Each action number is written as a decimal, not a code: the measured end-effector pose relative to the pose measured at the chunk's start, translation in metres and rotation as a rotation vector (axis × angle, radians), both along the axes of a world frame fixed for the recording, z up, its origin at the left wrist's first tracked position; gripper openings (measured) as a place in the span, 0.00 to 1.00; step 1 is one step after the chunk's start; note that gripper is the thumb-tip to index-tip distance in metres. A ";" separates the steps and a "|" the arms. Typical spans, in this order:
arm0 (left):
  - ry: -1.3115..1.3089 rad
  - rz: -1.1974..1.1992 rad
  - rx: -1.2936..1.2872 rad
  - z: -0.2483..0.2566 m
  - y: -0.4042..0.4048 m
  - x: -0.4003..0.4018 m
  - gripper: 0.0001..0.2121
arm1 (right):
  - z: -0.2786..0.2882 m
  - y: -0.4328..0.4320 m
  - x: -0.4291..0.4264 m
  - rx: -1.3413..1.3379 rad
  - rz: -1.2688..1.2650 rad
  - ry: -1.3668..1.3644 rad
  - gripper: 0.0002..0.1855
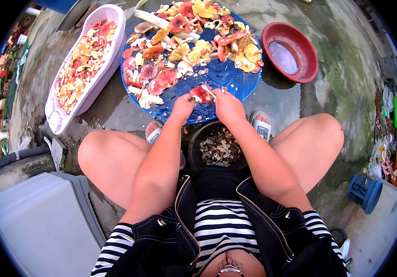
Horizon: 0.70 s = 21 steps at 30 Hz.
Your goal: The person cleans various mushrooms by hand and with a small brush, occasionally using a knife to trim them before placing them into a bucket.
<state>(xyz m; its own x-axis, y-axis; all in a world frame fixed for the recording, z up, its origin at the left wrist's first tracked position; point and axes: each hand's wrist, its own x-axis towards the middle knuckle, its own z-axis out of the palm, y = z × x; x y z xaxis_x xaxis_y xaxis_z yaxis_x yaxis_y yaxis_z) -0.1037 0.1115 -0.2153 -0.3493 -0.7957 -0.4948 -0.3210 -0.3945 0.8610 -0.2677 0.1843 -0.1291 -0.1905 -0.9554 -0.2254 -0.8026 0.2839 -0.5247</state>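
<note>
Over the near edge of a round blue tray (219,74), both hands meet at a red mushroom cap (202,95). My left hand (183,108) pinches the cap from its left side. In my right hand (229,107) is a small, slender pale tool (208,90), its tip against the red cap; its exact kind is unclear. Whole red mushrooms (166,78) lie on the tray's left part. Yellow-gilled mushrooms (201,52) are heaped towards the far side and right. White crumbs dot the wet blue surface.
A pale pink baby bathtub (99,83) full of mushroom pieces stands at left. Right of the tray sits a red basin (304,65) with some liquid. Between my feet, a black tub (195,152) holds scraps. Farther out are a grey box (43,207) and a blue pail (364,192).
</note>
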 end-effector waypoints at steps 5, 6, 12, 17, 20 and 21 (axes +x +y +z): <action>-0.005 0.017 0.035 0.015 0.001 -0.008 0.14 | -0.004 -0.003 -0.015 -0.057 -0.055 -0.086 0.12; 0.019 0.032 0.056 0.023 0.002 -0.007 0.14 | 0.002 -0.003 -0.012 -0.013 -0.016 -0.157 0.13; 0.174 0.089 0.085 0.014 -0.001 -0.007 0.16 | -0.001 0.001 -0.012 -0.020 -0.004 -0.048 0.12; 0.103 0.159 0.055 0.026 -0.002 0.003 0.13 | 0.014 0.003 -0.001 -0.003 -0.016 0.012 0.11; 0.275 0.227 0.189 0.044 -0.004 0.002 0.14 | -0.001 -0.002 -0.017 -0.135 -0.156 -0.206 0.12; 0.336 0.252 0.229 0.048 -0.007 0.002 0.14 | 0.001 -0.006 -0.017 -0.137 -0.187 -0.312 0.12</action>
